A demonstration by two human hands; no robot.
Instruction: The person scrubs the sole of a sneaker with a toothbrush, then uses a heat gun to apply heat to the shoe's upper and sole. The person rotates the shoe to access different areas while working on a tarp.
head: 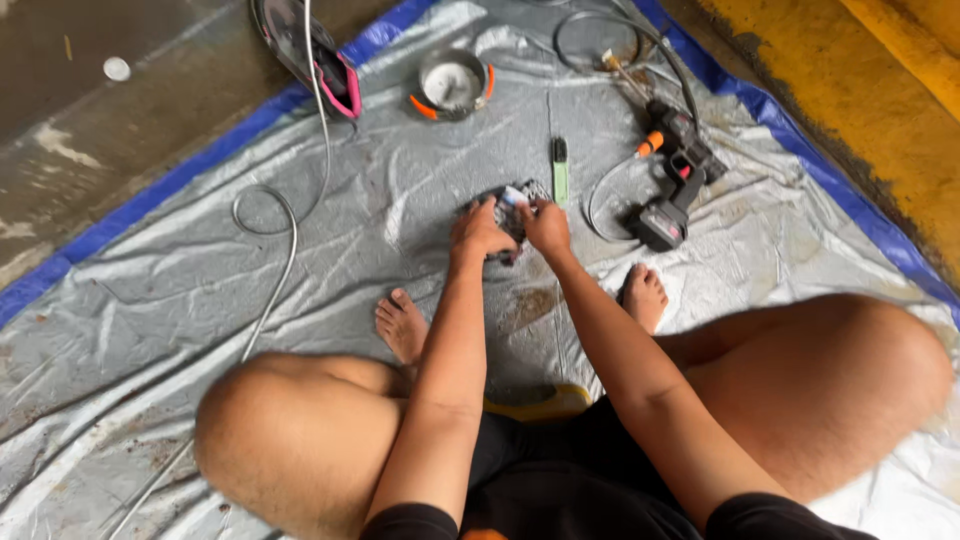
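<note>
Nearest the camera: bare knees spread wide, dark shorts between, forearms reaching forward over a crinkled silver tarp [150, 330] with a blue border. Bare feet planted flat on the sheet just beyond the knees.

Further out, both hands meeting on a small dark part [516, 205] with a grid-like face and a pale patch on top, held just above the tarp near its middle. Left hand [480, 230] curled around the near left side, fingers closed on it. Right hand [545, 225] pinching the right edge, fingertips pressed near the pale patch. Exact kind of part too small to tell.

Work seemingly in mid-course — part in hand, still being handled, nothing visibly set aside as finished; wet brown stains on the sheet below the hands.

Just beyond, a slim green tool [560, 170] lying flat. To the right, a cordless spray gun [672, 180] resting on its side, black hose [610, 40] looping away. Farther off, a round grey tub [452, 82] with orange handles — and at the top left, a dark case edged in pink [318, 55], thin white cable trailing down the tarp.
</note>
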